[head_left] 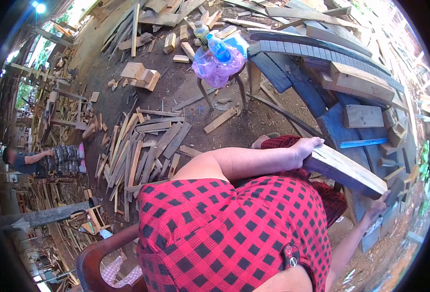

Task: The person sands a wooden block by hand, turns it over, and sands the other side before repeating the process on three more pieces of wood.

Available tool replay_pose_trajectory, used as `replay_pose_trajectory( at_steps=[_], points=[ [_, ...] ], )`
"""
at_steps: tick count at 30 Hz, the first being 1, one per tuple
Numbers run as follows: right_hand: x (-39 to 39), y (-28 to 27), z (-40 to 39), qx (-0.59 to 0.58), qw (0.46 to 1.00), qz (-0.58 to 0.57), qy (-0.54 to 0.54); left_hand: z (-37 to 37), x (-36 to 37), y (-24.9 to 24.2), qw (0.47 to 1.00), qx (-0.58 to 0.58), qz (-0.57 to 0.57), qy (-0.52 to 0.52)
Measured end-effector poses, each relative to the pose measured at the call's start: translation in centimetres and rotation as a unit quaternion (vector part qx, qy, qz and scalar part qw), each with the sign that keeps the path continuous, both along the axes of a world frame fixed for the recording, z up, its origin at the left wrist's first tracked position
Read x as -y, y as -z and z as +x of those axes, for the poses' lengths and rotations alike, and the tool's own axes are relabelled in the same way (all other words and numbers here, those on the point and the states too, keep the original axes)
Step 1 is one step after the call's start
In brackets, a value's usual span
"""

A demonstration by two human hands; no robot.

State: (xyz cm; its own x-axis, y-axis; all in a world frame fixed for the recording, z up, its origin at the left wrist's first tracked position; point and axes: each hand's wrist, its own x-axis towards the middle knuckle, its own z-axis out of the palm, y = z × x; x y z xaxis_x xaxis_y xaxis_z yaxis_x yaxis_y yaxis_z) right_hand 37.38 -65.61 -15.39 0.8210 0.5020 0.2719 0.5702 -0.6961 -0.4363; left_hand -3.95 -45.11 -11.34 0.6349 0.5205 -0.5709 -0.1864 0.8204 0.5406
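A thick pale wooden block [348, 168] with a darker side slants across my lap, over red checked cloth. My left hand [307, 151] is closed over its upper end. At the lower end, the fingers of my right hand [376, 208] are closed around the corner, partly hidden. A dark flat piece [396, 191] lies just past those fingers; I cannot make out what it is. Beyond the block stands a dark workbench [331, 124] with a short grey wood block [364, 116] and a blue ruler-like strip [363, 143].
Loose wood offcuts [151, 141] are heaped on the ground. A stool [206, 95] carries pink plastic [215, 73] and a blue-labelled bottle [218, 47]. Longer timbers [365, 80] lie across the bench. A chair's wooden armrest [91, 258] is beside me. Another person [35, 158] is far left.
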Motion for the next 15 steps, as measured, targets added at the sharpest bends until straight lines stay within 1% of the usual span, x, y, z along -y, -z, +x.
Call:
replay_pose_trajectory(
  at_steps=[2, 3, 4, 5, 6, 8, 9, 11, 12, 14, 15],
  points=[
    [-0.1, 1.4, 0.1, 0.061, 0.998, 0.012, 0.024, -0.6, -0.1, -0.2, 0.991, -0.002, -0.121, 0.052],
    [-1.3, 0.1, -1.9, -0.081, 0.991, 0.054, 0.094, -0.9, -0.1, -0.9, 0.986, -0.034, -0.143, 0.078],
    [-2.0, 0.0, -4.1, -0.082, 0.991, 0.054, 0.096, -1.0, -0.1, -0.9, 0.986, -0.036, -0.144, 0.08],
    [-2.4, 0.2, -6.2, -0.056, 0.991, 0.12, -0.007, -1.0, 0.0, -0.8, 0.982, -0.052, -0.168, 0.074],
    [-2.9, -0.1, -8.8, -0.028, 0.977, 0.183, -0.109, -0.9, 0.0, -0.6, 0.977, -0.068, -0.192, 0.067],
    [-5.3, -5.0, -18.7, 0.082, 0.951, 0.183, -0.235, -0.8, 0.0, 0.2, 0.975, -0.052, -0.203, 0.072],
    [-5.7, -6.6, -21.9, 0.082, 0.952, 0.181, -0.232, -0.8, 0.0, 0.4, 0.974, -0.035, -0.211, 0.074],
    [-6.2, -8.4, -25.5, 0.109, 0.926, 0.046, -0.357, -0.9, 0.1, 0.4, 0.974, -0.024, -0.21, 0.079],
    [-6.1, -8.4, -25.1, 0.108, 0.926, 0.047, -0.358, -1.1, 0.1, 0.3, 0.975, -0.013, -0.207, 0.083],
    [-5.7, -8.0, -23.5, 0.115, 0.891, 0.007, -0.439, -1.2, 0.1, -0.2, 0.976, -0.022, -0.202, 0.082],
    [-5.8, -9.0, -22.3, 0.167, 0.883, -0.02, -0.439, -1.2, 0.0, -0.4, 0.976, -0.029, -0.197, 0.083]
  ],
)
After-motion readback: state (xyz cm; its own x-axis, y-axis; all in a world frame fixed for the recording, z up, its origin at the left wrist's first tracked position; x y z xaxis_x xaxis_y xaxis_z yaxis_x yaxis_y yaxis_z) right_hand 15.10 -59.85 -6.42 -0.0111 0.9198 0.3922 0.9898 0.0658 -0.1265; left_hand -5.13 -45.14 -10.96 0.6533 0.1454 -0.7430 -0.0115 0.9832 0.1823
